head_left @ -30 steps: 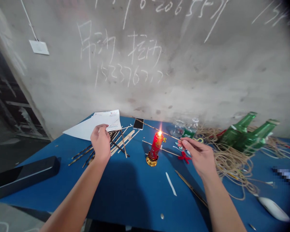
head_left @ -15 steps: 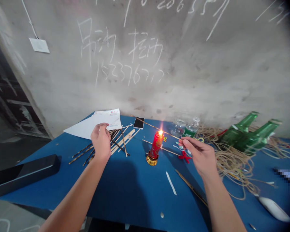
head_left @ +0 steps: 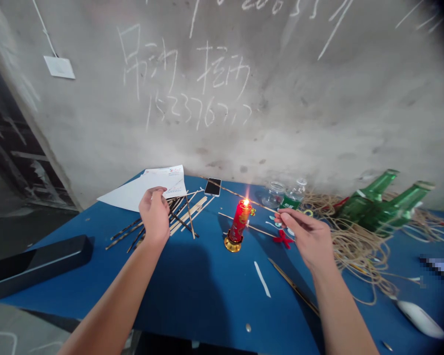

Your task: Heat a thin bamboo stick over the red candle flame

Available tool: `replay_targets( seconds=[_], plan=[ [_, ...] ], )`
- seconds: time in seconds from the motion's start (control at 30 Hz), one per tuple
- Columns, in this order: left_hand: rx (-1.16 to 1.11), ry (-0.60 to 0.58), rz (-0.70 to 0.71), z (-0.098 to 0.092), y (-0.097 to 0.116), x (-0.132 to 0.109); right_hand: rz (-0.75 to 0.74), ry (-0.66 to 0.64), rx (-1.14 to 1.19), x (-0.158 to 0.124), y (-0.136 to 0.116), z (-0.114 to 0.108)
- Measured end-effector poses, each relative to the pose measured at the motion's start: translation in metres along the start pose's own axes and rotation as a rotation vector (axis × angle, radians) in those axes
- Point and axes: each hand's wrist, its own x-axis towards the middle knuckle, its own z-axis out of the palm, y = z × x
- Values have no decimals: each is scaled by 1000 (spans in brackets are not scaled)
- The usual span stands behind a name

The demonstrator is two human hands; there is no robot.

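Shifted since the earlier frames: barely anything; my right hand [head_left: 311,236] sits a touch farther right in view.

Item: one thin wooden stick with dark scorched bands [head_left: 227,190]. Near end clamped between my right thumb and fingers; long axis running leftward and away from that grip, far end crossing the black-screened phone [head_left: 212,187] in view.

Item: one red cylindrical candle with gold decoration [head_left: 240,224], lit, upright on a round gold-coloured base [head_left: 232,244]. Stands between my hands, right one nearer. Flame [head_left: 246,202] close by the stick's middle stretch; whether they touch, I cannot tell.

Item: my left hand [head_left: 153,212]. Fingers curled, beside the loose pile of pale and dark wooden sticks [head_left: 188,216]; whether they pinch anything, I cannot tell.
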Motion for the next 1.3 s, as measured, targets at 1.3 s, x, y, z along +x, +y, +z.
replay_targets(
  seconds=[1.3],
  plan=[
    [-4,-17,0,-1,-1,0,-26,94,120,9,15,-12]
  ],
)
